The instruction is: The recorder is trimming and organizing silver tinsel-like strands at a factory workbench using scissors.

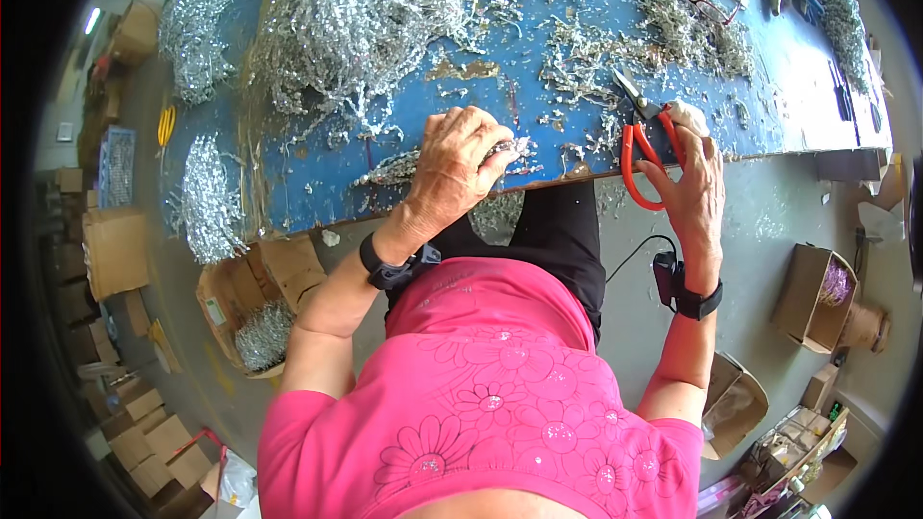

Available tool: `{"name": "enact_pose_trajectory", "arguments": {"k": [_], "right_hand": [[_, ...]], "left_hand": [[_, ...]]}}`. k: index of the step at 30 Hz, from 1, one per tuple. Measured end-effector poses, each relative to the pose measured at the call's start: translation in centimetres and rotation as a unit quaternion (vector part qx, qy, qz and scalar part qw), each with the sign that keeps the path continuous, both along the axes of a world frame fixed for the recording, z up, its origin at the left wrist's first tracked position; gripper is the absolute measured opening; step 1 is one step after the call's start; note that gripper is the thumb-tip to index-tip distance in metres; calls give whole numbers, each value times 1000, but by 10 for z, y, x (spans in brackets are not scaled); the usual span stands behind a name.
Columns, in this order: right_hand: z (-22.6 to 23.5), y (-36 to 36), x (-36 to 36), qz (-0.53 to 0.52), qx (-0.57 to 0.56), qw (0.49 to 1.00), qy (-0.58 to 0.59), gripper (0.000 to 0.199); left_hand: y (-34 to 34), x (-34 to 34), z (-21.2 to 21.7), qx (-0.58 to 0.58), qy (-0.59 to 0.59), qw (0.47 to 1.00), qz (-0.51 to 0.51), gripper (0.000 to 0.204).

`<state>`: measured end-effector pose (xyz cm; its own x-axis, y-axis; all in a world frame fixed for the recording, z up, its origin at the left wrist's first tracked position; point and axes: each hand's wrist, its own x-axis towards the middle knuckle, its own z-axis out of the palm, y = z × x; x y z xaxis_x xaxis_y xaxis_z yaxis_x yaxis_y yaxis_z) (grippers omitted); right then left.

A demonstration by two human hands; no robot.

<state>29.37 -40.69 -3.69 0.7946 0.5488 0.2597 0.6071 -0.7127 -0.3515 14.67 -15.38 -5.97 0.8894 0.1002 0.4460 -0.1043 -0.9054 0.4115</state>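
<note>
Silver strands in a thin bundle lie in the curled grip of the left hand, thumb and fingers closed round them, with loose ends sticking out on both sides near the table's front edge. Red-handled scissors are held in the right hand, its fingers bent round one handle loop and the thumb beside the other; their blades stand apart and point up and to the left, well away from the bundle. Pale wrapping covers some of that hand's fingertips. Beyond the hands, small scraps litter the blue table. Farther back sit a big shiny heap on the left and red-framed glasses on the right. Yellow-handled scissors lie at the far left. On the floor, a cardboard box holds more silver strands.
</note>
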Motion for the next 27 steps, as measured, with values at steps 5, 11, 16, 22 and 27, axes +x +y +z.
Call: {"name": "enact_pose_trajectory", "arguments": {"k": [5, 11, 16, 22, 27], "right_hand": [[-4, -7, 11, -37, 17, 997, 70, 52], [-2, -23, -19, -23, 332, 880, 339, 33], [0, -13, -74, 71, 263, 794, 543, 43], [6, 8, -87, 133, 84, 828, 539, 58], [9, 18, -77, 138, 77, 826, 541, 55]], "left_hand": [[-3, 1, -3, -37, -6, 999, 11, 14], [3, 1, -6, -85, -12, 996, 2, 14], [3, 0, -3, -120, -14, 993, 1, 16], [-2, -2, 8, -157, -41, 986, -27, 19], [-3, 6, 10, -148, -14, 988, -48, 15]]}}
